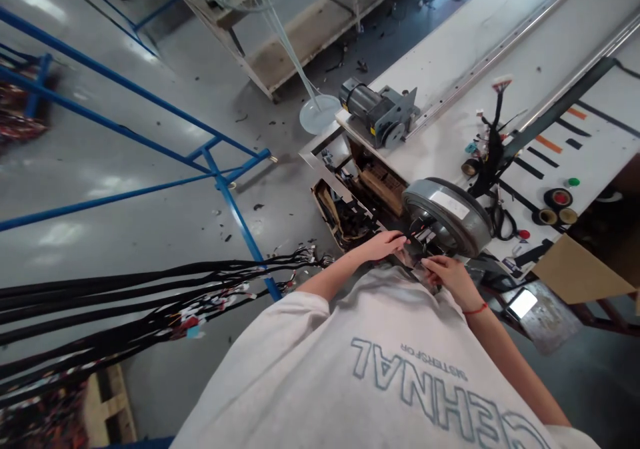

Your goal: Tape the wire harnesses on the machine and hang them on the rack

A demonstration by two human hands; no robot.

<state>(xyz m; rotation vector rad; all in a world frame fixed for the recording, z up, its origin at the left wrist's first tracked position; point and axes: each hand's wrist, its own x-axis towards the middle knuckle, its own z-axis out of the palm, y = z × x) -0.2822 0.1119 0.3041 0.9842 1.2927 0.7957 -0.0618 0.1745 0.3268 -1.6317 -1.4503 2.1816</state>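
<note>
Close to the front of my shirt, my left hand (386,245) is closed in a pinch, its fingertips beside small dark parts that I cannot make out. To its right, my right hand (449,277) also pinches, with thumb and forefinger together on something small and dark. A gap separates the two hands. Just beyond them a large grey ring-shaped roll (475,225) with a white label stands at the table's corner. Below and left of the roll, a box of dark scraps (340,215) sits beside the table.
A motor (363,102) is mounted at the end of the white table (450,55). A bundled wire harness (495,145) and tape rolls (557,199) lie on the table. On the left are a blue metal frame (235,212) and long black cable bundles (125,279). A cardboard flap (583,269) juts out at right.
</note>
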